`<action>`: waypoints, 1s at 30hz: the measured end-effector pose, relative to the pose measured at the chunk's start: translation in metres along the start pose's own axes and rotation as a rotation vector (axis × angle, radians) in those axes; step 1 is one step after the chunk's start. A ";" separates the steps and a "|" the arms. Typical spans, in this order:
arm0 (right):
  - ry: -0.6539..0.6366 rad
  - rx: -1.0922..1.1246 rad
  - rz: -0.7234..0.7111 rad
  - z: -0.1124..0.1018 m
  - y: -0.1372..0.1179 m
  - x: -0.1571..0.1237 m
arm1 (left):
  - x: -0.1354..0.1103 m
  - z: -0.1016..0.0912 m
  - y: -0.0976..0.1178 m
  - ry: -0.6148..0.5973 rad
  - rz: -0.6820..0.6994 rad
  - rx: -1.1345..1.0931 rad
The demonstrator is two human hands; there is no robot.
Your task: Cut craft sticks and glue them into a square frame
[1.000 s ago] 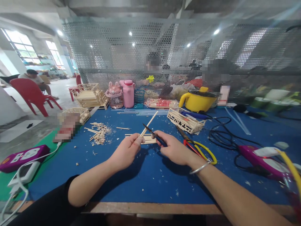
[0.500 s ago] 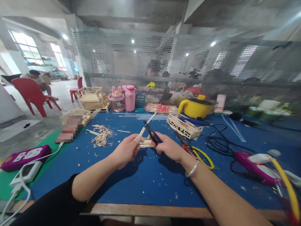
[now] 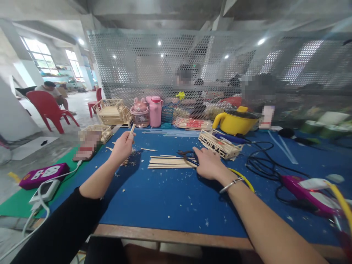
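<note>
My left hand [image 3: 122, 146] is raised over the blue table [image 3: 165, 205] at the left, pinching a short wooden stick piece [image 3: 132, 129] that points up. Below it lies a pile of wood scraps [image 3: 128, 160], partly hidden by the hand. My right hand [image 3: 207, 163] rests on the table with fingers stretched out, its fingertips touching dark-handled scissors [image 3: 186, 153] that lie on a row of long wooden sticks [image 3: 167, 162]. A metal bangle sits on that wrist.
A stick-built frame [image 3: 220, 143] stands right of the sticks, with more stick models [image 3: 111, 110] at the back left. Along the mesh screen are a pink bottle [image 3: 155, 110] and a yellow pot [image 3: 233, 123]. Yellow-handled cutters [image 3: 243, 178], black cables [image 3: 261, 161] and a purple glue gun [image 3: 302, 187] lie at right; people sit beyond.
My left hand has swung left and up with a short cut piece. My right hand has lowered the scissors onto the sticks; the long sticks now lie flat on the table.
</note>
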State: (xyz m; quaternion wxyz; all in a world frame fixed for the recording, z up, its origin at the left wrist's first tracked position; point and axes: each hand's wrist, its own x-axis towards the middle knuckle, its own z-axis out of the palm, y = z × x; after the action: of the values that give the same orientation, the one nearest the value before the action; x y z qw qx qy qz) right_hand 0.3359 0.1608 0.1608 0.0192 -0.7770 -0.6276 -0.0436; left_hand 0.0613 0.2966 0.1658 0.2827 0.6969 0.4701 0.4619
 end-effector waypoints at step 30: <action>0.088 0.051 0.303 0.012 0.012 0.009 | -0.044 0.048 0.045 -0.670 -0.498 -0.811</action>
State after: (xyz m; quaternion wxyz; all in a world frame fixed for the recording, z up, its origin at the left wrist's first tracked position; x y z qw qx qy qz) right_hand 0.3502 0.1685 0.1497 0.0730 -0.8595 -0.5025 -0.0582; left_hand 0.1165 0.2403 0.1666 0.7605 0.5094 0.2904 0.2789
